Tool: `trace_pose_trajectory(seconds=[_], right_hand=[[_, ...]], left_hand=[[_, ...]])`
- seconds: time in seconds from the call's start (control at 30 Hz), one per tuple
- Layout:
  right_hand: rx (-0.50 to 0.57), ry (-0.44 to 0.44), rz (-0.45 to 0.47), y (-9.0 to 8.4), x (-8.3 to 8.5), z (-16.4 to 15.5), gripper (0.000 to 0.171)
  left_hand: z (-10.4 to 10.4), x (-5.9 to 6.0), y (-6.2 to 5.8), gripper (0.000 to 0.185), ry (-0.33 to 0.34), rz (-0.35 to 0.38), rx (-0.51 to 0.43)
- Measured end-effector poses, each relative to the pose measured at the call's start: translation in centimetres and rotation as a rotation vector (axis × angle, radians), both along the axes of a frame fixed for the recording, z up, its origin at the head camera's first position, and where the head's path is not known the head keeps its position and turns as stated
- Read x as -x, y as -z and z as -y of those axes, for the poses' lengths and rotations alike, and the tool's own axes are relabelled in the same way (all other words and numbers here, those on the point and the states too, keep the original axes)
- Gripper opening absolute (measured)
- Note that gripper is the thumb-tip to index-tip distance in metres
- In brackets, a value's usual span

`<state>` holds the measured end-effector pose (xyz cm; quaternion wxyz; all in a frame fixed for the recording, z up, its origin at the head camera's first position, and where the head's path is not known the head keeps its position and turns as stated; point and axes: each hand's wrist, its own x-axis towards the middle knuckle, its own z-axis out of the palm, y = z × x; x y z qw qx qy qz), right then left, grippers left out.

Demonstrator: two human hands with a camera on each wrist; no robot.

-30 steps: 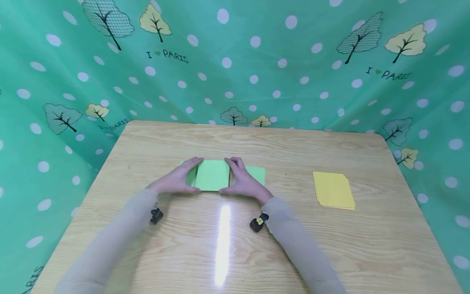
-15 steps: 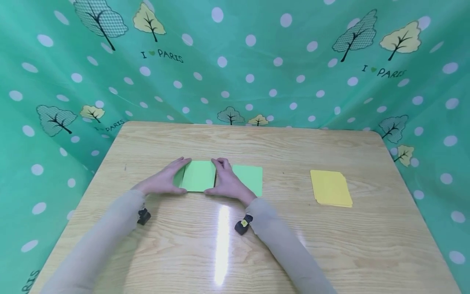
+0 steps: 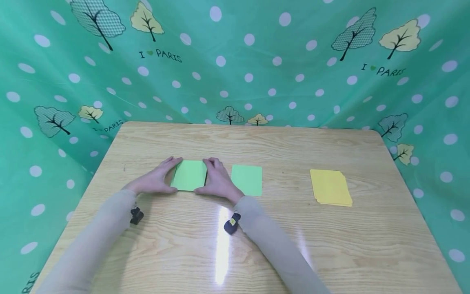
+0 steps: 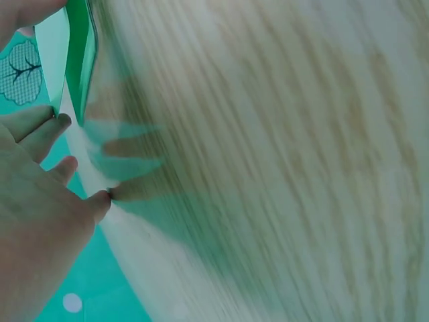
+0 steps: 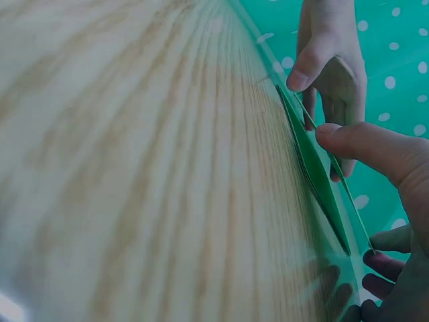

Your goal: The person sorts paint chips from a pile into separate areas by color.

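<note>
A light green square card [image 3: 189, 175] is held level between both hands on the left half of the table. My left hand [image 3: 156, 179] grips its left side, thumb at the near corner and fingers at the far one. On the opposite side my right hand [image 3: 219, 181] holds it the same way. Seen edge-on in the right wrist view, the held card [image 5: 352, 198] is thin and slightly bowed. Close beneath it lies another green piece [image 5: 318, 174] with a dark edge, mostly hidden from the head view.
A second light green card [image 3: 247, 180] lies flat just right of my right hand. Farther right is a small stack of yellow cards [image 3: 331, 187], not quite squared up. The wooden table [image 3: 275, 147] ends at a green dotted curtain [image 3: 235, 90] behind and beside it.
Both hands have moved left together with the green card, which now overlaps the green piece on the left. The green card on the right is now uncovered. The head view has shifted slightly.
</note>
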<state>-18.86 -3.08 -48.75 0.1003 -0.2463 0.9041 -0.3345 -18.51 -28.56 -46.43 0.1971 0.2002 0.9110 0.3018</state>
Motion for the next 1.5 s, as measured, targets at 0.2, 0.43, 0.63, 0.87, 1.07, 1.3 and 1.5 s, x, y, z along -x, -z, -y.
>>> trace_pose_trajectory(seconds=[0.2, 0.43, 0.63, 0.87, 1.07, 1.3, 1.5], right_hand=[[-0.073, 0.0, -0.024, 0.0, 0.1, 0.6, 0.109], [-0.167, 0.01, -0.03, 0.1, 0.0, 1.2, 0.11], [-0.18, -0.003, -0.022, 0.1, -0.1, 1.1, 0.111], [-0.13, -0.022, -0.01, 0.2, -0.1, 0.7, 0.111], [-0.013, -0.002, 0.064, -0.2, -0.3, -0.1, 0.104], [0.056, 0.006, 0.097, -0.9, -0.5, -1.6, 0.099], [0.083, 0.019, 0.086, -1.2, -0.3, -3.2, 0.097]], left_hand=[[0.5, 0.1, 0.3, 0.105, 0.003, 0.006, 0.017], [0.8, 0.0, 0.4, 0.104, 0.021, 0.015, 0.011], [0.9, -0.2, 0.5, 0.103, 0.038, -0.002, 0.033], [0.7, -0.3, 0.4, 0.099, 0.03, -0.043, 0.07], [0.7, -0.5, 0.3, 0.091, 0.018, -0.06, 0.055], [0.4, -0.3, 0.1, 0.089, -0.013, -0.074, 0.074], [-0.5, 0.0, -0.5, 0.087, -0.014, -0.089, 0.064]])
